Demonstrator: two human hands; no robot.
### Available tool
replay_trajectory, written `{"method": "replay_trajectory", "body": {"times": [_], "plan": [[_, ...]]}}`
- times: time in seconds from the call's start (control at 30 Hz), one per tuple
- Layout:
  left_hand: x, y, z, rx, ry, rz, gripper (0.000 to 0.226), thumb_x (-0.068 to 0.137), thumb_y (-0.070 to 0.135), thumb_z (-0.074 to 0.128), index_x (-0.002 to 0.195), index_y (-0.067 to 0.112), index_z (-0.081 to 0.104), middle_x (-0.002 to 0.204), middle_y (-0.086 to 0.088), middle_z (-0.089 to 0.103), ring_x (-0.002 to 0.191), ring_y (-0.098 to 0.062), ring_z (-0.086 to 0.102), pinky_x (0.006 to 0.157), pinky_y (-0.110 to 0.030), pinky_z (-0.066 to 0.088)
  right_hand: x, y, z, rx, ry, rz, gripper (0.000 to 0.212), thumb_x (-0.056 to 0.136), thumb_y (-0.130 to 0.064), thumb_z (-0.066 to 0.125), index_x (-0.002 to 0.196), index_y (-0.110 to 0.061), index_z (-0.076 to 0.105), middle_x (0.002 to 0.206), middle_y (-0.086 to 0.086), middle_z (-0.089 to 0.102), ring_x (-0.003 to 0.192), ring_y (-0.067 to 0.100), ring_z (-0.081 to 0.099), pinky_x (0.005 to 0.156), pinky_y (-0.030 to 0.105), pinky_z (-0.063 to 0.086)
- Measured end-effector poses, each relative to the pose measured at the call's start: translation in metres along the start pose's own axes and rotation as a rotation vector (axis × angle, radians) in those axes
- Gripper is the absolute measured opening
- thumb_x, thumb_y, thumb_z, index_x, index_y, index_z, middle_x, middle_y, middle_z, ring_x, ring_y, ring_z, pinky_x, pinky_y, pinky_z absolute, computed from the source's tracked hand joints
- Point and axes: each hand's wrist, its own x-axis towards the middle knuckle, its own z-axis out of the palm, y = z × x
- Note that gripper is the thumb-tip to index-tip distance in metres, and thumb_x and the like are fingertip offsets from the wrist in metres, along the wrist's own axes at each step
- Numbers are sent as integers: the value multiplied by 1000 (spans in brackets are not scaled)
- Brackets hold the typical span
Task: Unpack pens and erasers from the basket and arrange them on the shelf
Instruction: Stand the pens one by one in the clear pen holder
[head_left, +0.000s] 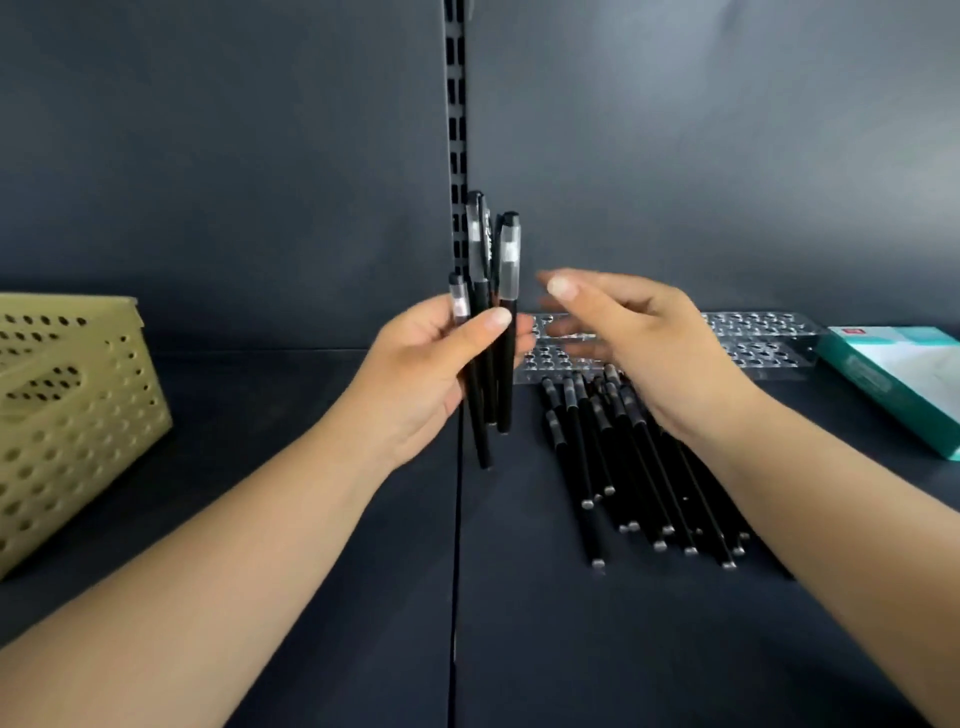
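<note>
- No text can be read for certain anywhere.
- One pen (487, 244) in the left hand (426, 374) bears white lettering along its cap; it is too blurred to make out.
- The teal box (898, 379) at the right carries a small red mark at its top corner and faint print on its side, both too small to read.
</note>
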Motion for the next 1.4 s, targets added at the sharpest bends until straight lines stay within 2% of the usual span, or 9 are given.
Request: {"method": "replay_trajectory", "body": {"times": [0.1,0.27,0.43,0.53,0.7,0.87,1.1,1.23,1.4], "plan": [[-7,-13,2,20,-39,67,20,71,14,58,90,11,65,80,1,72,80,-11,68,80,-24,54,-4,-5,11,26,-116,-85,9,82,-17,64,79,-20,72,75,14,66,67,18,60,75,34,53],[-12,-27,-7,87,-16,60,21,68,22,62,86,20,73,92,0,71,95,-18,64,93,-39,50,-4,7,14,-53,-80,-124,12,80,-10,66,69,-13,71,70,18,66,63,10,58,68,21,50],[-16,-48,-15,147,20,-50,18,76,21,59,91,23,68,95,2,72,98,-14,65,93,-36,49,-1,17,10,-153,-88,-40,7,79,-17,68,82,-23,72,71,-14,69,70,-7,62,71,6,45],[-11,-53,-15,188,46,-44,15,92,12,44,97,19,57,88,1,72,95,-13,67,90,-33,50,2,25,5,-157,-79,5,16,80,-15,66,72,-28,69,66,-5,68,66,7,63,73,17,53],[26,-47,-10,81,189,16,16,98,16,34,88,14,45,83,-6,69,86,-15,67,83,-29,54,39,13,-21,91,135,60,21,89,-3,54,71,-14,60,66,0,62,57,5,61,66,20,57],[72,-62,3,261,261,117,20,99,24,32,88,18,47,103,4,68,106,-9,59,94,-22,42,92,10,-34,271,364,100,11,99,-17,37,89,-17,40,75,7,59,62,21,63,59,28,57],[81,-80,1,509,278,162,18,96,32,32,85,25,44,95,22,63,69,9,54,68,1,36,115,43,-18,-54,247,-68,20,96,-11,40,85,-27,33,82,-4,52,78,22,63,76,37,57],[82,-83,-4,523,239,176,16,92,38,32,88,30,46,94,26,61,87,13,57,78,0,37,120,54,-17,-297,185,-91,7,95,-18,44,97,-19,38,84,1,58,89,29,63,81,49,52],[83,-82,-4,379,306,231,12,93,28,37,93,32,48,94,10,65,90,-1,64,82,-19,51,123,56,-12,-699,50,-101,16,89,-24,57,94,-10,58,84,-1,60,85,17,59,74,21,42]]}}
